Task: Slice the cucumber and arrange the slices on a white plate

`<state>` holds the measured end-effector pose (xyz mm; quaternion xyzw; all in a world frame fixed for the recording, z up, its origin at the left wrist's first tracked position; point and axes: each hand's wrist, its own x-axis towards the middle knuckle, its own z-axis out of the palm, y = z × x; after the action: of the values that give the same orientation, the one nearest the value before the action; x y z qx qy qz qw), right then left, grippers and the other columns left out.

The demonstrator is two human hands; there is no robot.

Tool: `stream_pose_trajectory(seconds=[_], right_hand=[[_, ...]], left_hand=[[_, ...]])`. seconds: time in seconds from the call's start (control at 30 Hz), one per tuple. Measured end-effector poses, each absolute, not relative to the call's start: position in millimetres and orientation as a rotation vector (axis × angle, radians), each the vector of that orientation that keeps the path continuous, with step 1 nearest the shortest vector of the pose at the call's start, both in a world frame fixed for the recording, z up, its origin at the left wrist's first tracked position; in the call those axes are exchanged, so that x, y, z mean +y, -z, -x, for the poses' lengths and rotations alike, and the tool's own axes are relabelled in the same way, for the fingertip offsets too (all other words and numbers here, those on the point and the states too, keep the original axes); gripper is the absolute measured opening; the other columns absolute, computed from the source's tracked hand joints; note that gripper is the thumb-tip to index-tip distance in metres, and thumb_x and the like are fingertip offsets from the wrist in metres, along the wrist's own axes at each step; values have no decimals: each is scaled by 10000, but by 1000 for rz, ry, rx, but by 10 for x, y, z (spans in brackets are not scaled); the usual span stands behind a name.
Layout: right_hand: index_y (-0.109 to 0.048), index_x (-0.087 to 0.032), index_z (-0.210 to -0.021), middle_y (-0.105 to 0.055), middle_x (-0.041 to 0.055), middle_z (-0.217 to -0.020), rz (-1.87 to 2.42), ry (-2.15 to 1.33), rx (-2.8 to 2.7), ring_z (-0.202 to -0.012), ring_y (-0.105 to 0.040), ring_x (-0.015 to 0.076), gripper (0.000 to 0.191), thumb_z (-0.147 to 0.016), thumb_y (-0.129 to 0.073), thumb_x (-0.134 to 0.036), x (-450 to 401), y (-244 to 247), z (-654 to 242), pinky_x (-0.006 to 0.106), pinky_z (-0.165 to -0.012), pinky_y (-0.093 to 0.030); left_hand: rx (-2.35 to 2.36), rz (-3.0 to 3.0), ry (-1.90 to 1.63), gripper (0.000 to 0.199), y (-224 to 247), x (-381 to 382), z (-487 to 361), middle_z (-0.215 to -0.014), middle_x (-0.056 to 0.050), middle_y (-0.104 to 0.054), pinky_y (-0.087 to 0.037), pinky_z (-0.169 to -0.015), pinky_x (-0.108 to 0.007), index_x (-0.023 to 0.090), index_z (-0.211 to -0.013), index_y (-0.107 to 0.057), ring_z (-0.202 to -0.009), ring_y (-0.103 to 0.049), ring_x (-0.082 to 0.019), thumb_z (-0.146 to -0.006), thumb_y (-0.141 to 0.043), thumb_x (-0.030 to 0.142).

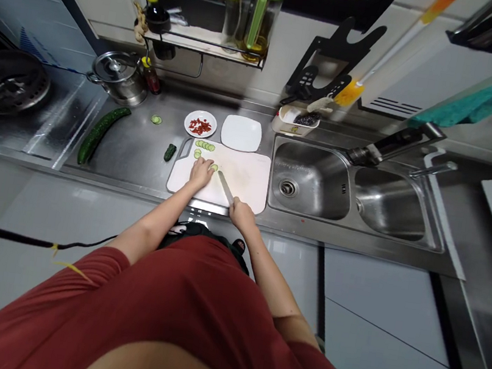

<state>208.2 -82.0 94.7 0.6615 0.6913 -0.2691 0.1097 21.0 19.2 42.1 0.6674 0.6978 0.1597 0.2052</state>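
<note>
On the white cutting board (244, 178), my left hand (201, 173) rests with bent fingers beside a cucumber slice (214, 167); whether it grips anything under the fingers is too small to tell. My right hand (242, 213) is closed round the handle of a knife (225, 188), whose blade points up and left over the board, its tip near that slice. Several cucumber slices (205, 146) lie in a row at the board's upper left, with another small group (197, 153) just below them. A short cucumber end (170, 152) sits on the counter left of the board.
Behind the board stand a plate of chopped red pieces (200, 123) and a white plate (241, 133). A whole cucumber (102, 133), loose slices (156, 119) and a steel pot (120, 76) are at the left. The sink (314, 179) borders the board's right.
</note>
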Motion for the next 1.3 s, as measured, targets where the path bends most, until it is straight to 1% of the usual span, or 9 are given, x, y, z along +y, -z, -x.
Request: stream_pose_trajectory(seconds=[0.13, 0.23, 0.57, 0.7, 0.83, 0.93, 1.07, 1.2, 1.3], right_hand=[[-418, -168, -1269, -651, 137, -1032, -2141, 777, 1992, -966, -618, 247, 354, -987, -289, -338, -811, -928, -2144, 308, -789, -427], [-375, -159, -1316, -646, 143, -1060, -2255, 776, 1934, -982, -612, 248, 393, -987, -289, -357, -730, -914, -2221, 303, -794, -416], [-422, -150, -1272, -644, 147, -1040, -2297, 737, 1883, -979, -607, 246, 367, -987, -284, -335, -604, -890, -2282, 299, -788, -408], [-439, -153, -1252, -643, 150, -1035, -2286, 730, 1877, -975, -608, 242, 357, -986, -277, -329, -584, -876, -2263, 309, -794, -416], [-454, -164, -1226, -644, 149, -1030, -2257, 734, 1873, -970, -612, 247, 345, -986, -264, -323, -565, -844, -2264, 323, -790, -425], [-450, -165, -1223, -644, 148, -1028, -2246, 736, 1863, -966, -616, 253, 348, -987, -251, -325, -547, -821, -2267, 328, -778, -433], [-446, -167, -1222, -643, 143, -1031, -2221, 738, 1866, -952, -622, 257, 337, -980, -262, -313, -515, -796, -2258, 330, -762, -441], [-449, -162, -1215, -642, 152, -1038, -2200, 735, 1880, -953, -620, 261, 332, -974, -271, -303, -496, -776, -2248, 336, -760, -443], [-448, -158, -1219, -640, 155, -1042, -2199, 740, 1881, -958, -618, 256, 336, -975, -265, -297, -492, -772, -2251, 335, -768, -442]], left_hand=[[1969, -1853, -445, 357, -431, 175, -231, -1158, -121, -498, -368, -1006, -366, 245, -1207, -587, -1115, -473, -278, -880, -456, 300], [1953, -1874, -481, 329, -419, 171, -233, -1127, -122, -508, -368, -1006, -358, 228, -1163, -610, -1111, -475, -272, -878, -456, 287], [1994, -1792, -492, 234, -414, 224, -262, -1094, -110, -544, -388, -979, -347, 219, -1042, -631, -1080, -513, -255, -846, -514, 268], [2018, -1723, -507, 183, -441, 271, -276, -1053, -90, -584, -422, -904, -330, 215, -976, -623, -1019, -551, -233, -812, -551, 253], [1978, -1640, -545, 124, -435, 302, -288, -911, -34, -643, -441, -783, -285, 221, -903, -600, -882, -591, -182, -787, -557, 211], [1972, -1556, -596, 92, -413, 307, -259, -830, -4, -660, -436, -738, -264, 223, -870, -594, -803, -601, -157, -785, -562, 233], [2037, -1467, -679, 133, -407, 325, -128, -847, -11, -668, -435, -738, -244, 205, -886, -598, -792, -605, -142, -790, -568, 293], [2121, -1414, -724, 198, -431, 369, 45, -859, -11, -667, -428, -741, -231, 201, -969, -595, -785, -598, -135, -782, -537, 233], [2161, -1371, -713, 238, -432, 403, 137, -878, -16, -669, -423, -764, -231, 204, -1002, -605, -809, -593, -140, -781, -518, 223]])
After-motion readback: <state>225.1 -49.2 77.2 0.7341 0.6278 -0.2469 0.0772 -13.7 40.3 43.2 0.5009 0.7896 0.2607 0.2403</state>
